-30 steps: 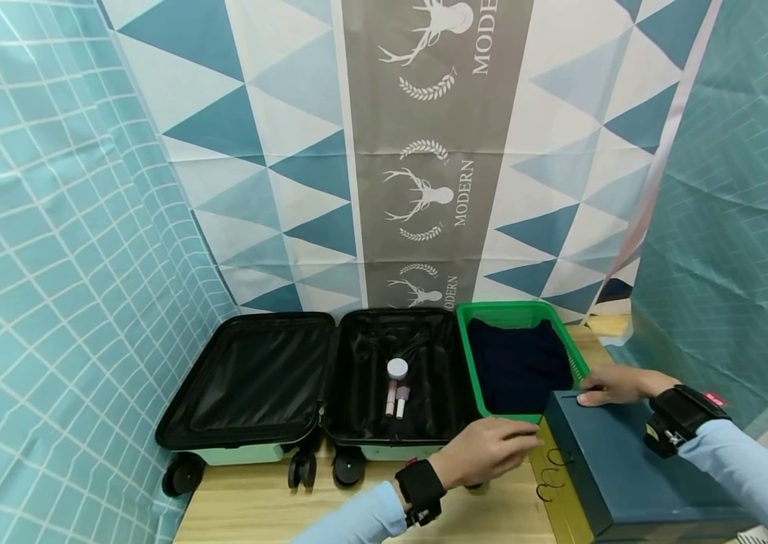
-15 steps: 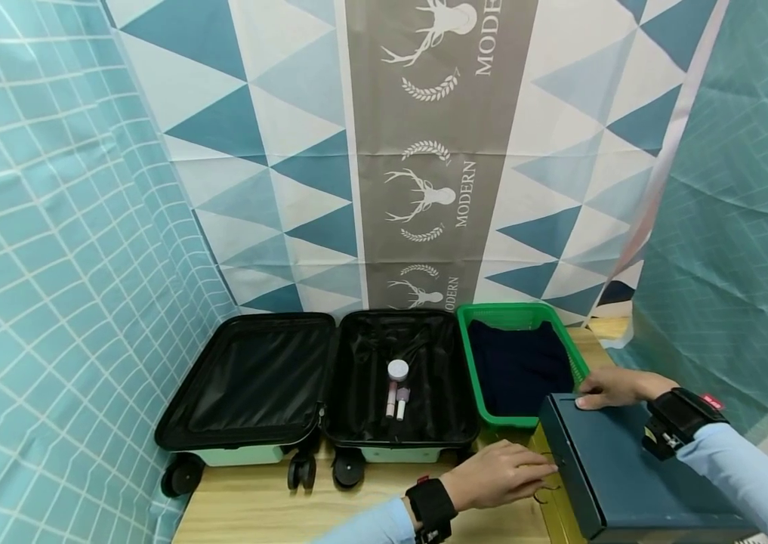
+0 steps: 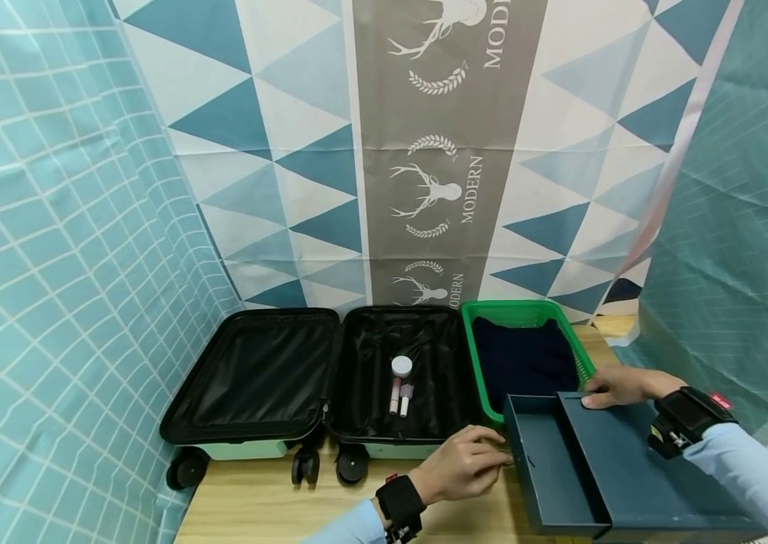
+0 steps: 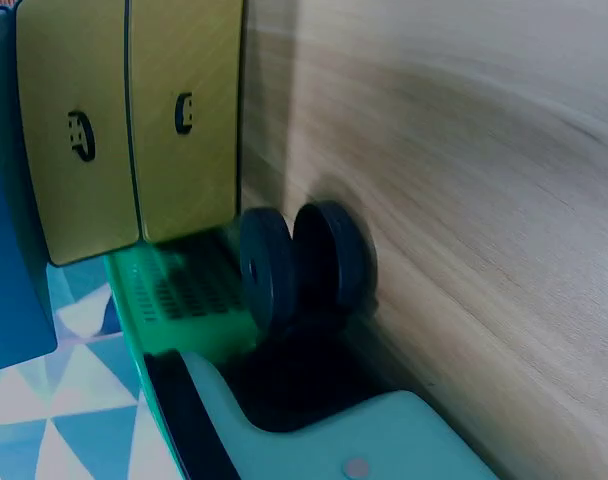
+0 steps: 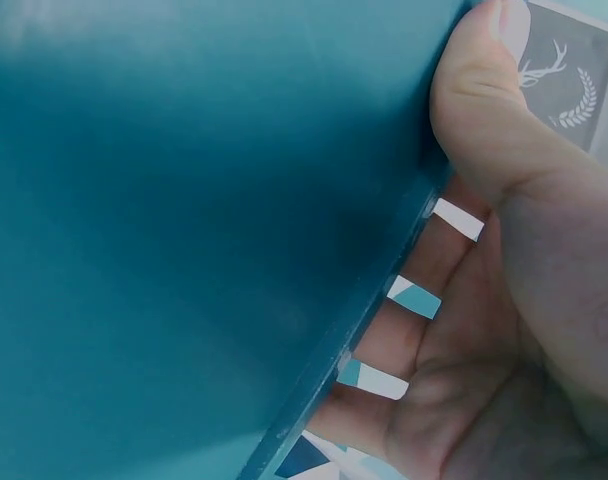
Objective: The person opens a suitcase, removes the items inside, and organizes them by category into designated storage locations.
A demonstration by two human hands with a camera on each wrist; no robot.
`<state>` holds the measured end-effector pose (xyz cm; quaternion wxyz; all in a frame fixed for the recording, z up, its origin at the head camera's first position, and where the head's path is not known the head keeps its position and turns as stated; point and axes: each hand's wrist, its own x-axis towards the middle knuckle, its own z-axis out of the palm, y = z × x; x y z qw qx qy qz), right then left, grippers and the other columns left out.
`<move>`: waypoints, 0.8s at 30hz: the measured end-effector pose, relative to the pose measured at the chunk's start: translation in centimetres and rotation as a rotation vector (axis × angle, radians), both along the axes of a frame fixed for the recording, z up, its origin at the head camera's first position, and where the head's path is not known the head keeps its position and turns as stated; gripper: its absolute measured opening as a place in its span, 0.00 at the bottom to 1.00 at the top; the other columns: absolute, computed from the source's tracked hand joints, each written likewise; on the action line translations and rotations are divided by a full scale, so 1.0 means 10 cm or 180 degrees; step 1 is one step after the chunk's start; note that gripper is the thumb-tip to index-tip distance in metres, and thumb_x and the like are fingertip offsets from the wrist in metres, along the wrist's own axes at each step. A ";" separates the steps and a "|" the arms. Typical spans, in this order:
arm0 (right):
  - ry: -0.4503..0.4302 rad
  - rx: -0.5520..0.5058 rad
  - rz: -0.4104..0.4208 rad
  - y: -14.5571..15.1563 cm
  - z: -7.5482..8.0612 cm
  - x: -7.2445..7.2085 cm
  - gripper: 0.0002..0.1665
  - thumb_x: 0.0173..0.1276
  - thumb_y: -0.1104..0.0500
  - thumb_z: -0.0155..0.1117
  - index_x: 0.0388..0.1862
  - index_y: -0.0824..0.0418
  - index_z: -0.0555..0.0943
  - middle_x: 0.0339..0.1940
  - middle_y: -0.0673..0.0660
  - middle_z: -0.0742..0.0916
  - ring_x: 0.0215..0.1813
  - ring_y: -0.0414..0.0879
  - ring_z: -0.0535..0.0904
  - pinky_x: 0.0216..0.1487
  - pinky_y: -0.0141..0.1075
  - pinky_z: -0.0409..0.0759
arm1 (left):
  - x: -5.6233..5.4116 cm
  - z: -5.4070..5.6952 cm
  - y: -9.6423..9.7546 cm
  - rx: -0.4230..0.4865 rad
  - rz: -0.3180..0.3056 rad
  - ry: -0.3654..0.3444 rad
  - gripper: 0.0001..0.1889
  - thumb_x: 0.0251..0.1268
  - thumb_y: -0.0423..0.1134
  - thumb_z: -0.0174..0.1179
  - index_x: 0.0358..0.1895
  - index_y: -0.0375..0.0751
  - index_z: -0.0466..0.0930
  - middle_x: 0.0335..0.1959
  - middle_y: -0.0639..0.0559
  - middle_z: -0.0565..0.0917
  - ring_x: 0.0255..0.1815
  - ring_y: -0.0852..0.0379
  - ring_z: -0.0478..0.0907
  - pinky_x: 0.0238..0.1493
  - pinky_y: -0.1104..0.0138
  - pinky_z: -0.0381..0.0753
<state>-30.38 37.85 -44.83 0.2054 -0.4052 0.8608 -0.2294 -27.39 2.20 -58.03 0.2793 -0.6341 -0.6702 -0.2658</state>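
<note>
A dark blue drawer box (image 3: pixel 655 461) stands at the right of the head view, its top drawer (image 3: pixel 550 461) pulled out toward the left. My left hand (image 3: pixel 468 462) is at the drawer's front, thumb and fingers pinched together where the small ring pull sits; the fingers cover the pull. On the box's far edge, my right hand (image 3: pixel 618 387) grips with the thumb on top and the fingers down the far side. The left wrist view shows two gold drawer fronts (image 4: pixel 79 190) with dark ring pulls (image 4: pixel 184 113) beside the blue front (image 4: pixel 14 250).
An open suitcase (image 3: pixel 248 378) with black lining and dark wheels (image 3: pixel 351 462) stands left of the box. A white round jar (image 3: pixel 401 366) and two small tubes (image 3: pixel 395 397) lie in it. Behind the box, a green basket (image 3: pixel 518 311) holds dark navy cloth (image 3: pixel 526 355).
My left hand has reached the box's front and moved back left, drawing the top drawer out. My right hand has stayed on the box's far edge.
</note>
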 end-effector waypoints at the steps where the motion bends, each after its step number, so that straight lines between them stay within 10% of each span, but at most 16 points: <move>1: -0.0033 -0.0005 -0.0027 0.01 0.00 0.00 0.22 0.76 0.64 0.56 0.19 0.59 0.66 0.17 0.38 0.61 0.18 0.27 0.52 0.22 0.27 0.54 | -0.01 -0.01 -0.01 0.0019 0.0005 -0.0031 0.11 0.67 0.32 0.58 0.49 0.43 0.87 0.40 0.57 0.87 0.57 0.56 0.77 0.62 0.70 0.69; 11: -0.0171 -0.0040 -0.0038 0.09 0.00 0.02 0.23 0.76 0.65 0.56 0.18 0.60 0.65 0.15 0.42 0.59 0.18 0.27 0.51 0.22 0.27 0.52 | 0.04 -0.06 0.01 0.0226 -0.0118 -0.0315 0.13 0.69 0.30 0.53 0.48 0.43 0.85 0.45 0.54 0.85 0.51 0.63 0.78 0.60 0.73 0.70; 16: -0.0256 -0.0018 -0.0063 0.10 0.00 0.03 0.23 0.76 0.65 0.56 0.18 0.61 0.64 0.16 0.41 0.58 0.18 0.28 0.50 0.22 0.28 0.52 | -0.06 0.05 0.00 0.0392 -0.0200 -0.0118 0.14 0.67 0.30 0.50 0.45 0.44 0.85 0.49 0.50 0.82 0.52 0.60 0.78 0.59 0.70 0.72; 20: -0.0326 0.0045 -0.0131 0.09 0.00 0.04 0.24 0.76 0.63 0.56 0.18 0.61 0.64 0.17 0.38 0.58 0.18 0.29 0.51 0.22 0.28 0.52 | -0.35 0.25 -0.01 0.0340 0.0195 0.0060 0.11 0.61 0.30 0.54 0.40 0.43 0.86 0.45 0.51 0.81 0.48 0.59 0.78 0.55 0.70 0.74; 24: -0.0375 0.0077 -0.0166 0.07 0.00 0.04 0.23 0.76 0.63 0.56 0.18 0.61 0.64 0.16 0.40 0.59 0.18 0.29 0.51 0.22 0.29 0.52 | -0.70 0.42 0.04 0.0073 0.0994 -0.0363 0.11 0.62 0.29 0.58 0.45 0.40 0.85 0.46 0.49 0.80 0.46 0.56 0.77 0.51 0.69 0.76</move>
